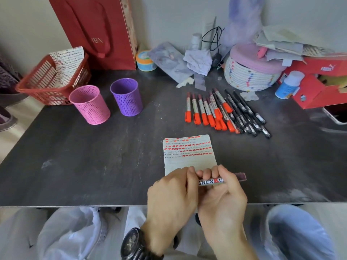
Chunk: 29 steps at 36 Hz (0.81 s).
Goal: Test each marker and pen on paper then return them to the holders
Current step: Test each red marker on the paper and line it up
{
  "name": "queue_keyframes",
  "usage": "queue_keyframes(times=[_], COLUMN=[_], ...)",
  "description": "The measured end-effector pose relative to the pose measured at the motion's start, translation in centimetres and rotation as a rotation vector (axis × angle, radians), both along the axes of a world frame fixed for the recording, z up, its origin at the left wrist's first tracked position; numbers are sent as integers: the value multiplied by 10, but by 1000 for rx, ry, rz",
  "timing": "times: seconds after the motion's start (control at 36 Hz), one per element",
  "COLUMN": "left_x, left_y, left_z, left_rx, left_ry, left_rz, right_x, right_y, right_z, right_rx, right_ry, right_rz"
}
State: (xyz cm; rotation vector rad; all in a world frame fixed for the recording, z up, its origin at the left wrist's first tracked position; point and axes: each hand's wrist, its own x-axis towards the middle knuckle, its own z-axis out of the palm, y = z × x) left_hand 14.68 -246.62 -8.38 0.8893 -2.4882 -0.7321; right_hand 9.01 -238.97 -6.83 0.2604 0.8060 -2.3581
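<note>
Hands: left hand (170,194) and right hand (221,194) are curled round one marker (212,181).
Marker: held level over the paper's (189,162) near edge, dark end (241,176) protruding past the right fingers (219,171).

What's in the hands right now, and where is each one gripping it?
One marker, held level over the paper. The right hand grips its barrel; the left hand covers the other end, which is hidden, so cap or tip cannot be told.
</note>
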Motion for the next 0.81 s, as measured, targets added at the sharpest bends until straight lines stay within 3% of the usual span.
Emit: queue_keyframes(times=[0.17, 0.36, 0.58, 0.72, 0.81], left_x=[-5, -2, -10, -9, -6], left_y=[8, 13, 14, 14, 13], left_z=[1, -6, 8, 7, 0], left_rx=[-222, -122, -39, -68, 40], left_ry=[50, 83, 36, 6, -20], left_rz=[49, 56, 115, 46, -10], right_x=[-13, -17, -15, -17, -21], right_y=[4, 2, -7, -1, 6], right_z=[9, 16, 21, 19, 13], right_rx=[-21, 44, -47, -10, 21], right_ry=[-157, -106, -44, -44, -50], right_rz=[-104, -108, -162, -148, -114])
